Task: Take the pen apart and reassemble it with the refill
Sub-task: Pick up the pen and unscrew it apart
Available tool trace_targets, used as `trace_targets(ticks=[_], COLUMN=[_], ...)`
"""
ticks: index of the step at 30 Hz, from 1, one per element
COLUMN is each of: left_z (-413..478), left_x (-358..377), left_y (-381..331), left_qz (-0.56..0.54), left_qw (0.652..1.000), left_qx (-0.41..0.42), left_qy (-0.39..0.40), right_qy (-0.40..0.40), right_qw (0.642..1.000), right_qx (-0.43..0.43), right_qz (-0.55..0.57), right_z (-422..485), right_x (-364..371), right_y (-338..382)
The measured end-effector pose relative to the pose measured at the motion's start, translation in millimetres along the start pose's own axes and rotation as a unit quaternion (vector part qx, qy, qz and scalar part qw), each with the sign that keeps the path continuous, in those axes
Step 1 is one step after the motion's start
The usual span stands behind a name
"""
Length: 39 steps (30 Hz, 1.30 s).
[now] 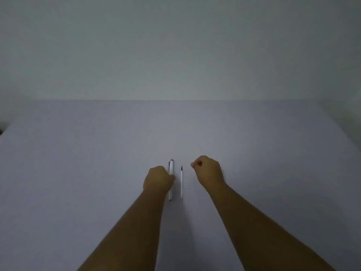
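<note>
A white pen (171, 168) lies lengthwise on the pale table (97, 163), pointing away from me. My left hand (157, 179) covers the pen's middle with curled fingers touching it; whether the pen is truly gripped is hard to tell. A thin white refill (181, 182) with a dark tip lies parallel to the pen, just to its right. My right hand (208, 170) hovers as a loose fist to the right of the refill, apart from it and holding nothing.
The table's far edge meets a plain grey wall (175, 55). The table's corners fall away at the far left and far right. Both forearms reach in from the bottom of the view.
</note>
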<state>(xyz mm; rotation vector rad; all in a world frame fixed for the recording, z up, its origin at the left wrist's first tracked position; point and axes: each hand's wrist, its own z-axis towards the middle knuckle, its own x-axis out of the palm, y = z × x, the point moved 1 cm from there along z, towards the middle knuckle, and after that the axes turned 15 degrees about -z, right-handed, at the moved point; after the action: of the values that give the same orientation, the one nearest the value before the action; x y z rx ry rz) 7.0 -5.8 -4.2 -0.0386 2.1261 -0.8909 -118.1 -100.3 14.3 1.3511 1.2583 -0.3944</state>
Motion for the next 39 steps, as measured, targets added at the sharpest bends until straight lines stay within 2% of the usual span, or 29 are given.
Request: trace_targets(ticks=[6, 10, 14, 20, 24, 26, 28, 31, 34, 39], left_z=[0.5, -10.9, -33.9, -48.6, -48.8, -47.9, -46.1, -43.9, -41.4, -37.5], left_x=[11.2, 1.2, -4.5, -13.8, -15.7, -16.2, -17.9, -19.8, -20.5, -18.9], left_y=[6.9, 7.2, 3.3, -6.1, -3.3, 2.4, 5.6, 3.7, 2.2, 5.5], left_qz=[-0.038, -0.120, -0.214, -0.236, -0.167, -0.181, -0.218, -0.279, -0.296, -0.291], left_qw=[0.999, 0.993, 0.974, 0.967, 0.976, 0.976, 0.971, 0.958, 0.953, 0.954], left_qx=[-0.037, 0.011, 0.072, 0.078, 0.060, 0.045, 0.033, 0.024, 0.025, 0.020], left_qy=[-0.005, -0.007, 0.017, 0.064, 0.123, 0.112, 0.091, 0.069, 0.064, 0.067], right_qy=[0.008, 0.038, 0.103, 0.069, 0.005, 0.025, 0.068, 0.083, 0.056, 0.043], right_qw=[1.000, 0.998, 0.980, 0.972, 0.942, 0.953, 0.980, 0.993, 0.995, 0.995], right_qx=[0.006, -0.005, 0.049, 0.093, 0.174, 0.153, 0.104, 0.062, 0.080, 0.088], right_qz=[0.019, 0.039, 0.161, 0.203, 0.286, 0.262, 0.153, 0.051, 0.019, 0.032], right_z=[3.2, 0.2, -7.0, -7.1, 3.1, 6.4, 3.8, -4.1, -8.6, -8.7], right_x=[11.5, 13.4, 11.7, 4.0, -0.4, -1.1, 4.5, 20.5, 29.7, 37.8], right_y=[-3.4, 7.4, 26.1, 37.6, 24.3, 14.4, 6.7, -2.8, -8.4, -10.2])
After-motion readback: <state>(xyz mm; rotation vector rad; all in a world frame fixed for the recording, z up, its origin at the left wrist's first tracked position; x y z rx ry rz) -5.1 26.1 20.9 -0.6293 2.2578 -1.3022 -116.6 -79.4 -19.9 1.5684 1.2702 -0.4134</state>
